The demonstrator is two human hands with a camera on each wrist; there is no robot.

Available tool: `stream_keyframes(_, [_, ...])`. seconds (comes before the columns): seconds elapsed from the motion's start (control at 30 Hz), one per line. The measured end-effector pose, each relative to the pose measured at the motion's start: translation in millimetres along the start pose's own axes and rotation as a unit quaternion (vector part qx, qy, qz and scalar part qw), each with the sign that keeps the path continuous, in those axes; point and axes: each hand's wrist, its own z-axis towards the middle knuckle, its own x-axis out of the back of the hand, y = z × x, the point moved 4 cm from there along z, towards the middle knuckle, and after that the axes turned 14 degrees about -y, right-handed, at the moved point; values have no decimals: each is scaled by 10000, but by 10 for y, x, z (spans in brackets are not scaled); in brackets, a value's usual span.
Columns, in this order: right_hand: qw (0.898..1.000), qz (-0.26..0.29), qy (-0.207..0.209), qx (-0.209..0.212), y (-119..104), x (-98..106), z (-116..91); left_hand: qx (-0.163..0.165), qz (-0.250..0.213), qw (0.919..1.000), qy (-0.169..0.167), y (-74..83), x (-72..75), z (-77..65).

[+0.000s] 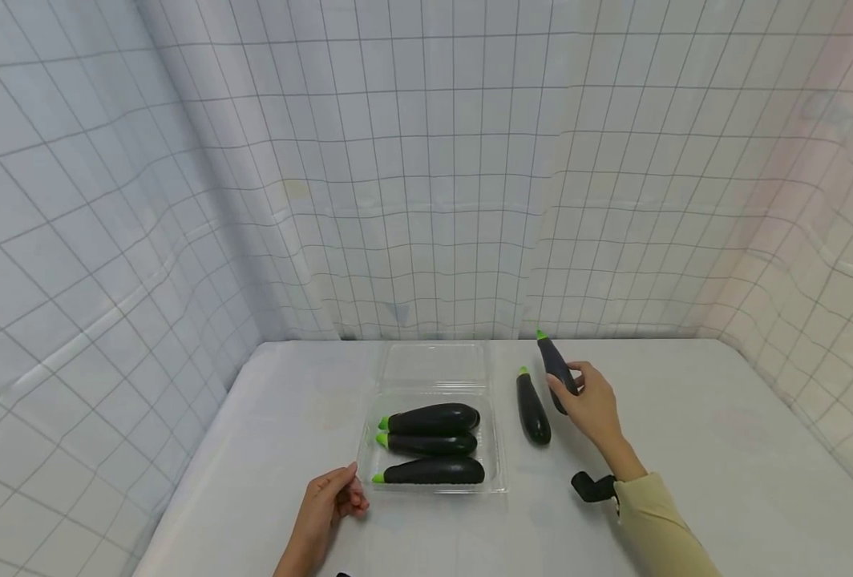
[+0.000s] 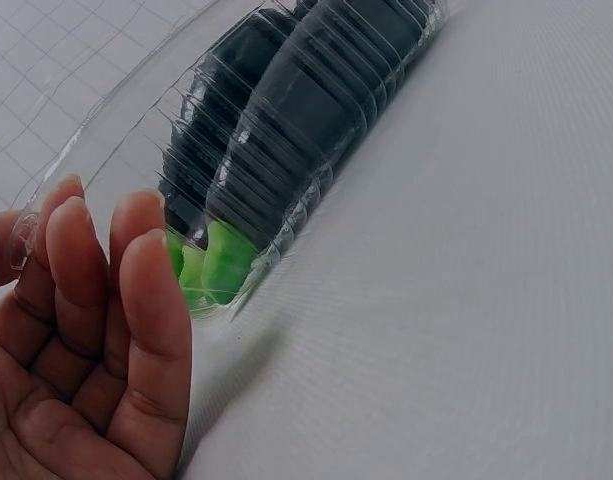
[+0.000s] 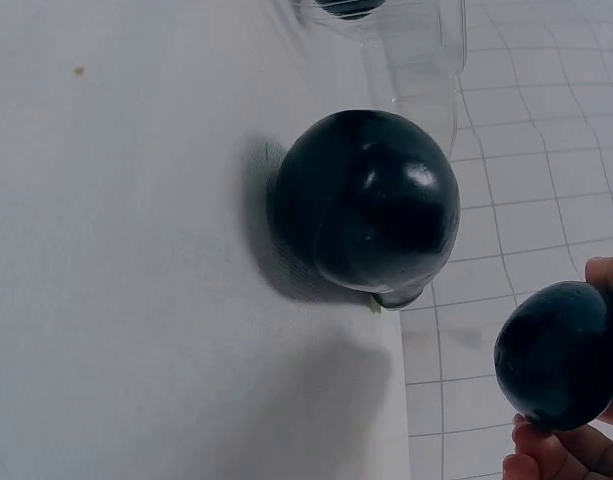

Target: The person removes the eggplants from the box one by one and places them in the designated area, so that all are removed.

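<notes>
A clear plastic clamshell box (image 1: pixel 495 449) lies with its lid folded back, and several dark eggplants with green stems lie side by side in it. My left hand (image 1: pixel 329 498) pinches the box's left rim between thumb and fingers, as the left wrist view shows at the box's clear edge (image 2: pixel 28 235). Farther right, my right hand (image 1: pixel 594 401) grips an eggplant (image 1: pixel 555 365) round its thick end, stem pointing away. The same held eggplant (image 3: pixel 558 355) shows end-on in the right wrist view. Between box and right hand, another eggplant (image 1: pixel 533 410) lies on the table.
The white table (image 1: pixel 715 449) ends at the back against a hanging white sheet (image 1: pixel 426 176) with a dark grid, which also runs along both sides. The open lid (image 1: pixel 434 365) lies flat behind the box. A black wrist camera mount (image 1: pixel 592 486) sits at the right sleeve.
</notes>
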Motion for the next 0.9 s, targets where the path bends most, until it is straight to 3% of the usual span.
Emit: stream_keyframes(0.9, [9933,-384,-773,-771,176,-82,-84,-32,10,10000,-50,-2,-6,-7])
